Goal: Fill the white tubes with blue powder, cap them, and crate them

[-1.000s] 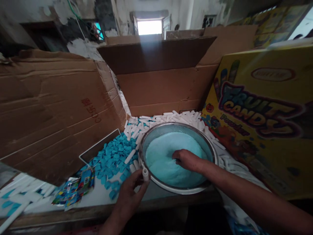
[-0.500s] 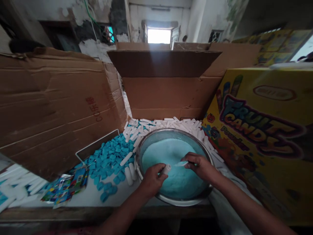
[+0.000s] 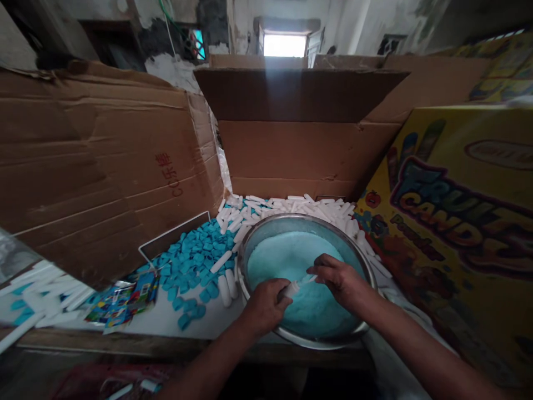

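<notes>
Over the near part of a metal bowl (image 3: 308, 343), my left hand (image 3: 268, 305) grips a small white plastic tube (image 3: 291, 289), its open end tilted up to the right. In my right hand (image 3: 335, 278) is a small pale scoop (image 3: 307, 279), pinched between thumb and fingers, its tip close to the tube's mouth. The scoop's exact shape is partly hidden by the fingers. Light blue powder (image 3: 287, 250) fills much of the bowl below both hands.
Blue caps (image 3: 195, 250) lie heaped left of the bowl, near colourful packets (image 3: 125, 300). White tubes (image 3: 328, 210) are piled behind it. Cardboard (image 3: 291, 150) stands at the back and left (image 3: 104, 166). A yellow candy box (image 3: 458, 222) borders the right. The table edge (image 3: 125, 341) runs in front.
The scoop has come to the mouth of the tube, with my right hand closer to my left. The camera view has shifted, so the surroundings sit slightly further right and higher.
</notes>
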